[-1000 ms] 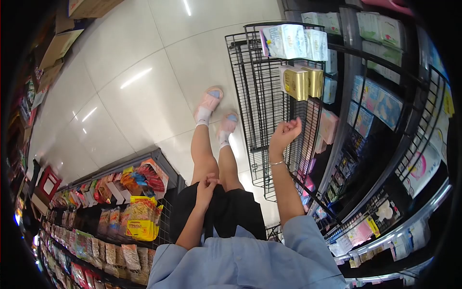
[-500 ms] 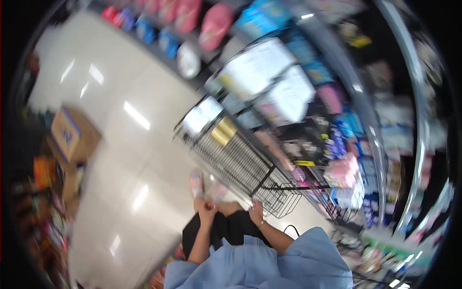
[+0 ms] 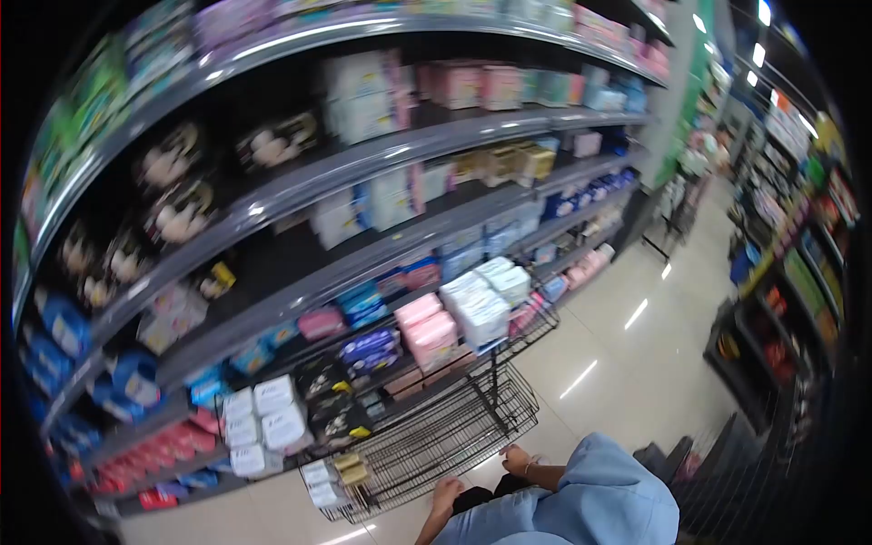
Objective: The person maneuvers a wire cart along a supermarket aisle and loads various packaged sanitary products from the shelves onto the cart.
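My left hand (image 3: 447,493) is low in the view, just off the near side of a black wire shopping cart (image 3: 427,450), its fingers curled in. My right hand (image 3: 516,460) is farther right, fingers bent and fingertips right at the cart's near rim. What either hand holds, if anything, I cannot tell. At the cart's left end lie white packs (image 3: 324,484) and gold packs (image 3: 351,469). The rest of the wire basket shows bare mesh.
Long grey shelves (image 3: 381,154) of packaged goods run along the cart's far side. Stacked white packs (image 3: 263,422), pink packs (image 3: 425,331) and white-and-green packs (image 3: 486,300) stand beside it. Pale tiled floor (image 3: 618,336) stretches right toward dark display racks (image 3: 763,350).
The view has swung round to face the shelves, which now fill the left and middle. The cart and both hands appear lower in view, and the cardboard box has gone out of sight.
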Available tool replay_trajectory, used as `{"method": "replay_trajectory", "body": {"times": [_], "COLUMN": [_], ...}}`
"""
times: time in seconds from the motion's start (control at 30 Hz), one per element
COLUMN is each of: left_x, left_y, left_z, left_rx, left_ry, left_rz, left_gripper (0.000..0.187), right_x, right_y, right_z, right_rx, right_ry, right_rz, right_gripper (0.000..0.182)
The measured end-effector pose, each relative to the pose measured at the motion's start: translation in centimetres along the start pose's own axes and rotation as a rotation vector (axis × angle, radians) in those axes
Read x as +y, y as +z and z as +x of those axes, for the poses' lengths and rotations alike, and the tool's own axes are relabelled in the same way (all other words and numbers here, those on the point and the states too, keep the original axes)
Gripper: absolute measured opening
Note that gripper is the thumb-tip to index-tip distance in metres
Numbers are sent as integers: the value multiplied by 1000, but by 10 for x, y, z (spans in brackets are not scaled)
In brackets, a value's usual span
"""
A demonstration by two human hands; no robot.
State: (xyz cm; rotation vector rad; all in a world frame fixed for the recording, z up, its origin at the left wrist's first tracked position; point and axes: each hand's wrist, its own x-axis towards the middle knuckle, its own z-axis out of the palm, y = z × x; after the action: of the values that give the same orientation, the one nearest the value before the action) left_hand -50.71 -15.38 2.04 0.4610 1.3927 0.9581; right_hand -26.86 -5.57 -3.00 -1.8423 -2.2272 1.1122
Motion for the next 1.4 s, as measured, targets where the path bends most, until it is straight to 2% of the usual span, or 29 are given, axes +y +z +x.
{"method": "replay_trajectory", "body": {"times": [0.03, 0.07, 0.17, 0.2, 0.27, 0.33, 0.37, 0.47, 0.5, 0.6, 0.63, 0.73, 0.87, 0.9, 0.97, 1.03, 1.1, 1.2, 1.3, 1.33, 1.4], "left_x": [14, 19, 36, 43, 56, 56, 54, 87, 84, 65, 74, 55, 59, 50, 61, 74, 76, 85, 88, 78, 43], "left_y": [14, 32, 98, 123, 178, 225, 246, 301, 308, 300, 296, 254, 214, 197, 194, 202, 214, 235, 270, 276, 285], "left_z": [-6, 1, 13, 21, 30, 49, 58, 32, 32, 45, 37, 50, 60, 73, 81, 78, 82, 86, 92, 101, 120], "left_rx": [-48, -77, -175, -248, -240, -296, -252, -158, -111, 20, 112, 272, 318, 245, 248, 267, 268, 294, 352, 380, 435], "left_ry": [-200, -186, -176, -112, -16, 178, 152, 267, 283, 274, 184, 249, 211, 118, 68, 58, 70, 18, -92, -73, -33], "left_rz": [89, 138, 178, 205, 255, 111, 78, 161, 240, 179, 146, 151, 63, 63, -53, -136, -164, -140, -239, -315, -454], "left_gripper": [24, 26, 37, 36, 33, 26, 23, 24, 25, 26, 25, 23, 23, 25, 26, 30, 30, 31, 30, 29, 28], "right_x": [12, 24, 68, 87, 124, 162, 182, 250, 259, 279, 285, 307, 255, 242, 203, 140, 87, 1, -62, -90, -123], "right_y": [-8, -18, -61, -73, -92, -113, -125, -135, -147, -193, -202, -210, -251, -270, -312, -367, -403, -464, -502, -519, -536], "right_z": [-3, -3, -12, -15, -20, -19, -18, -7, -11, 9, 21, 67, 113, 125, 154, 167, 193, 222, 278, 285, 319], "right_rx": [75, 145, 142, 130, 153, 171, 157, 288, 300, 380, 419, 592, 955, 1051, 1109, 1103, 1130, 1068, 858, 903, 809], "right_ry": [33, 62, 296, 355, 409, 471, 468, 512, 536, 582, 597, 581, 359, 297, 199, 67, -150, -390, -602, -718, -816], "right_rz": [17, 26, 103, 125, 172, 227, 268, 304, 314, 314, 301, 317, 603, 633, 795, 758, 881, 729, 823, 695, 708], "right_gripper": [31, 30, 31, 32, 29, 27, 27, 25, 26, 27, 26, 27, 18, 17, 18, 22, 27, 29, 31, 34, 39]}}
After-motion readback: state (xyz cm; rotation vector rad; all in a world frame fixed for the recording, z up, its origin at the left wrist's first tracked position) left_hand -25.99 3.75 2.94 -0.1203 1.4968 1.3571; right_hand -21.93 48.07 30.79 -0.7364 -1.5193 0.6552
